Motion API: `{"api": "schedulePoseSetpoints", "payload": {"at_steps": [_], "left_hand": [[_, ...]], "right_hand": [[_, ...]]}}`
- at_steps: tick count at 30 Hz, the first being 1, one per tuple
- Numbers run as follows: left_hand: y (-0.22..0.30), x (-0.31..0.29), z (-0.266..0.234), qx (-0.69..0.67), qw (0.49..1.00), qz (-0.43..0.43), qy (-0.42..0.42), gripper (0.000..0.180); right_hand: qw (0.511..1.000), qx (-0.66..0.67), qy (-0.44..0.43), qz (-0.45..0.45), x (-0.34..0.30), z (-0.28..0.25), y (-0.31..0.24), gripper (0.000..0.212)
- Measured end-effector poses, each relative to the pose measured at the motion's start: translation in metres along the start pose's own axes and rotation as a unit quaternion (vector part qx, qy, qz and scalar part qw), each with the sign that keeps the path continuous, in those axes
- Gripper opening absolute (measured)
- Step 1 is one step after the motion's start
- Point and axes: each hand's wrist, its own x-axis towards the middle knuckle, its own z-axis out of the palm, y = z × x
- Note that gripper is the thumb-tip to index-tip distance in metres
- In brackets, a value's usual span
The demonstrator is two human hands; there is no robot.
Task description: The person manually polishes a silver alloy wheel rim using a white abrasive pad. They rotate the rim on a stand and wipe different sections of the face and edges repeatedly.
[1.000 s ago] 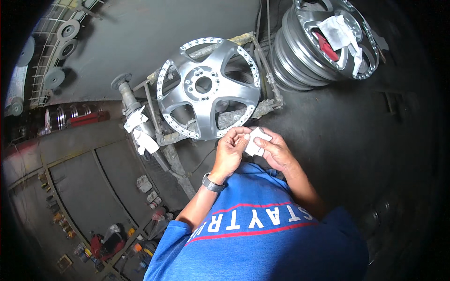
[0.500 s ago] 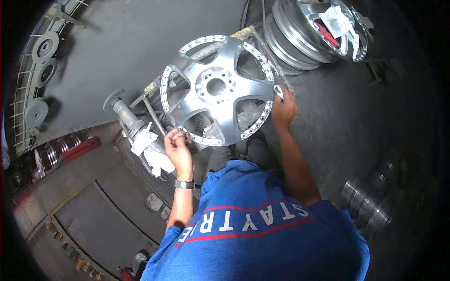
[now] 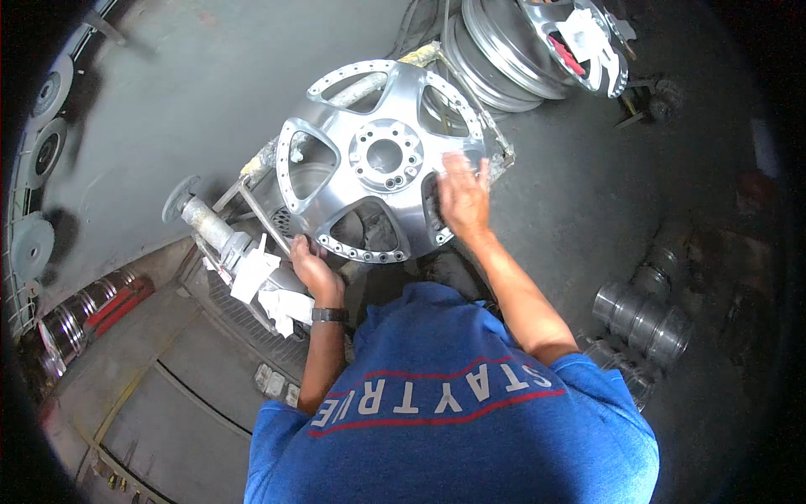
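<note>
A silver five-spoke wheel face (image 3: 353,202), with a round hub opening and small holes along its rim, leans face up before me on a metal frame. My left hand (image 3: 316,273) grips its lower left rim, the fingers partly behind the edge. On the right spoke lies my right hand (image 3: 463,197), fingers stretched out over the metal and smeared by motion. Whether anything thin is under those fingers is hidden.
Left of the wheel face stands a pipe-like machine part (image 3: 220,231) with white cloths (image 3: 254,273) on it. Stacked wheel rims (image 3: 495,67) stand at the far right, more rims (image 3: 642,319) at the lower right. Grey discs (image 3: 34,244) hang on a rack at left.
My right hand has moved left from the wheel face's right edge onto its spoke; the white scrap by its fingers no longer shows. My left hand has closed round the lower left rim.
</note>
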Motion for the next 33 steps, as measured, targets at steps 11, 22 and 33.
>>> {"api": "schedulePoseSetpoints", "payload": {"at_steps": [11,22,33], "left_hand": [[-0.018,0.028,-0.002,-0.152,0.975,-0.137,-0.084,0.031],[-0.010,0.034,-0.002,-0.156,0.970,-0.168,-0.079,0.044],[0.003,0.029,0.008,-0.122,0.972,-0.189,-0.062,0.047]], "right_hand": [[0.999,0.022,-0.017,-0.025,-0.004,0.005,-0.031,0.043],[0.999,0.022,0.033,0.029,-0.007,0.008,-0.030,0.042],[0.991,0.040,0.045,0.119,-0.009,0.015,0.001,0.047]]}}
